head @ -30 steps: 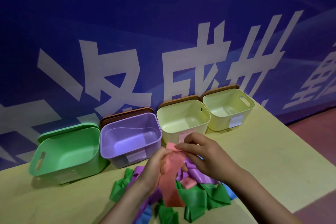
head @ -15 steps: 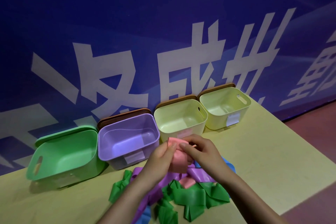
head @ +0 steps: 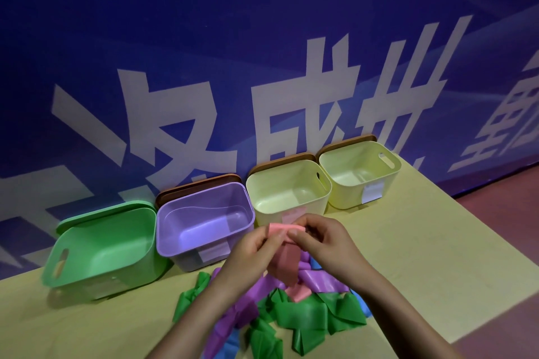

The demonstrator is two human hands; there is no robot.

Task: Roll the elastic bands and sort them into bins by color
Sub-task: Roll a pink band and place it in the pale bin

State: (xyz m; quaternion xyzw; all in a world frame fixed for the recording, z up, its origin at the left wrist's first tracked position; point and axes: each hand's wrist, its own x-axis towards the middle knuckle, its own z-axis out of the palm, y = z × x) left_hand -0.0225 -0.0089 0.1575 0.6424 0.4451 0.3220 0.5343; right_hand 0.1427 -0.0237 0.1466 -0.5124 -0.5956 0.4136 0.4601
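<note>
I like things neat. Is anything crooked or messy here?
Yes. The green bin is tipped toward the camera, unlike the purple bin beside it, which stands upright. The loose bands lie in a tangled, crumpled heap on the table.

white labels (head: pixel 371 193) on the bin fronts too small and dim to read. middle of the pink band (head: pixel 284 267) covered by the left hand (head: pixel 250 253) and right hand (head: pixel 323 245); degree of rolling unclear. blue bands (head: pixel 363 304) mostly buried under green bands (head: pixel 303 318) and purple ones (head: pixel 323 283); count impossible. both forearms cut off by the bottom edge. brown lids (head: pixel 198 185) largely hidden behind bins.
</note>
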